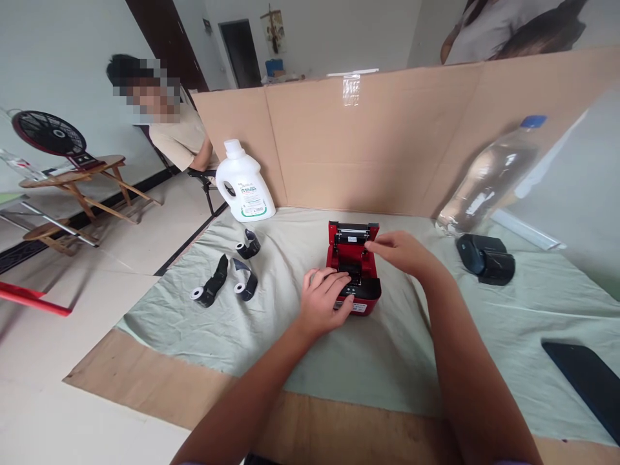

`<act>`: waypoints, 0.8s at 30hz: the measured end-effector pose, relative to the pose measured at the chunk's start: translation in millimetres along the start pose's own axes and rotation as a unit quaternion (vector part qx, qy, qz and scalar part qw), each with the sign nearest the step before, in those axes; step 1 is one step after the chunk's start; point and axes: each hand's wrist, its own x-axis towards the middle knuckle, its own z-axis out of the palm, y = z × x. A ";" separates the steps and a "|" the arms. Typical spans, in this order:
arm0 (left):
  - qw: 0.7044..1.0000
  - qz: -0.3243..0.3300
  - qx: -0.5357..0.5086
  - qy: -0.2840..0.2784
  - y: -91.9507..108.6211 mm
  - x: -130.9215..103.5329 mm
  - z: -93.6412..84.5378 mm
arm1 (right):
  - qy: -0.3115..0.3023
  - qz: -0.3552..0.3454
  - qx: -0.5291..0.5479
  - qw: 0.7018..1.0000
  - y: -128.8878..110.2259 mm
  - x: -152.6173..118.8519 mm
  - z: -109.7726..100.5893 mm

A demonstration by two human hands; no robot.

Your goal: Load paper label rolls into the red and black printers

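Note:
A small red and black printer-like device (367, 294) stands on the pale green cloth with its lid (352, 234) raised at the back. My left hand (323, 300) lies on the device's front left part, its fingers spread over the black top and its thumb at the front. At the right edge of the raised lid is my right hand (394, 250), fingers stretched toward the lid and the open compartment. Whether its fingertips touch the lid is hard to tell. Nothing shows held in either hand.
Black rolls (246, 281) lie on the cloth (169, 323) at left. A white jug (248, 190) and a clear bottle (494, 174) stand before a cardboard wall (358, 148). At right are a black object (485, 258) and a phone (588, 381). A person (179, 132) sits behind, left.

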 end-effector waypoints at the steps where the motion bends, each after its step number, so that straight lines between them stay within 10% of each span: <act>1: 1.000 -0.002 -0.006 0.003 -0.1 0.0 0.0 | 0.074 0.014 0.014 0.997 4.0 2.2 -2.3; 5: 0.999 -0.016 -0.023 0.016 -0.2 -0.1 0.5 | 0.278 -0.004 0.120 0.953 19.8 18.8 14.8; 24: 1.000 -0.006 0.003 0.012 6.8 -0.5 0.3 | 0.262 0.001 0.335 0.905 26.9 8.2 58.9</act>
